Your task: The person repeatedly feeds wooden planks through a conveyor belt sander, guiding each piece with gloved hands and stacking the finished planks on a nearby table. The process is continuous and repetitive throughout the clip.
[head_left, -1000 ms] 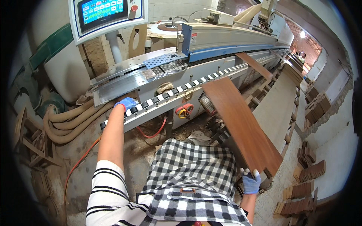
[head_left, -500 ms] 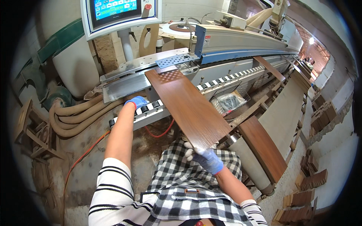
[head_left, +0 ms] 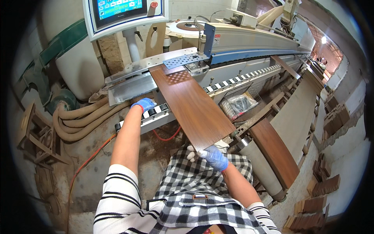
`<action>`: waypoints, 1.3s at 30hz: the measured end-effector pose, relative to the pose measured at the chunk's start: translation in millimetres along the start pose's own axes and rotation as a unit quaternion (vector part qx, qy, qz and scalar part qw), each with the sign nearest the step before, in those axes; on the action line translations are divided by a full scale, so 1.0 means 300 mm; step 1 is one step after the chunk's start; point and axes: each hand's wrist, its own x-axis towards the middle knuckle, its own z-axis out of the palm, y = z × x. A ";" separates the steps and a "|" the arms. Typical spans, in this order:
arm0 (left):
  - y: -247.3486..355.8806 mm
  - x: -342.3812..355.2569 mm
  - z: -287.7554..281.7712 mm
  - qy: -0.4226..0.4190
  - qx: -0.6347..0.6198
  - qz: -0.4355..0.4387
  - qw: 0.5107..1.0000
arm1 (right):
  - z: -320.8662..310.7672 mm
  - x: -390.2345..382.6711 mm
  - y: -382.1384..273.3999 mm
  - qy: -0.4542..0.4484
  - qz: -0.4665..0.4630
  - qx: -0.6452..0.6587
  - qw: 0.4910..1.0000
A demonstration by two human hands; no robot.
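Note:
A long brown wood-grain board (head_left: 196,105) lies slantwise across the roller rail (head_left: 157,113), its far end at the blue perforated plate (head_left: 183,61) of the machine. My right hand (head_left: 213,156), in a blue and whitish glove, grips the board's near edge, thumb on top and fingers below. My left hand (head_left: 144,104), in a blue glove, rests at the rail left of the board, a little apart from it. Its fingers point toward the board and look loosely stretched, though partly hidden. A bare steel table (head_left: 130,89) is beyond it.
At right, another brown board (head_left: 274,152) lies on a conveyor belt (head_left: 294,105). A control screen (head_left: 120,9) stands at upper left above thick hoses (head_left: 82,121). A wire basket with plastic (head_left: 239,105) sits under the machine; stacked boards (head_left: 325,185) line the right wall.
The held board has slid slightly away from me and to the left, its far end now lower against the machine's plate. My right hand moved with it; my left stays by the rail.

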 end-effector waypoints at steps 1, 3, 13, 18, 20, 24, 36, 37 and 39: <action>0.000 -0.007 -0.002 0.005 0.000 0.002 1.000 | -0.003 -0.006 0.002 0.019 -0.012 -0.009 1.000; 0.019 -0.021 -0.016 -0.008 0.002 -0.014 1.000 | -0.017 -0.020 0.007 0.060 -0.037 -0.026 0.997; -0.009 0.006 -0.008 -0.030 0.008 -0.028 0.999 | -0.202 -0.068 0.010 0.321 -0.082 -0.014 0.944; 0.019 -0.006 -0.019 -0.036 -0.001 -0.023 0.999 | -0.333 -0.068 -0.002 0.447 -0.117 0.096 0.881; 0.009 -0.005 -0.019 -0.045 -0.004 -0.022 0.999 | -0.351 -0.065 -0.042 0.457 -0.112 0.108 0.876; -0.046 0.019 0.008 -0.028 -0.001 0.000 1.000 | -0.444 -0.135 -0.031 0.481 -0.151 0.095 0.858; -0.065 0.033 0.019 0.000 -0.005 0.000 1.000 | -0.599 -1.283 0.435 0.900 -0.098 -0.084 0.417; -0.060 0.032 0.017 -0.001 -0.013 -0.009 1.000 | -0.599 -1.334 0.444 0.904 -0.113 -0.066 0.406; -0.062 0.031 0.015 0.002 -0.022 -0.014 1.000 | -0.622 -1.386 0.461 0.896 -0.072 -0.036 0.438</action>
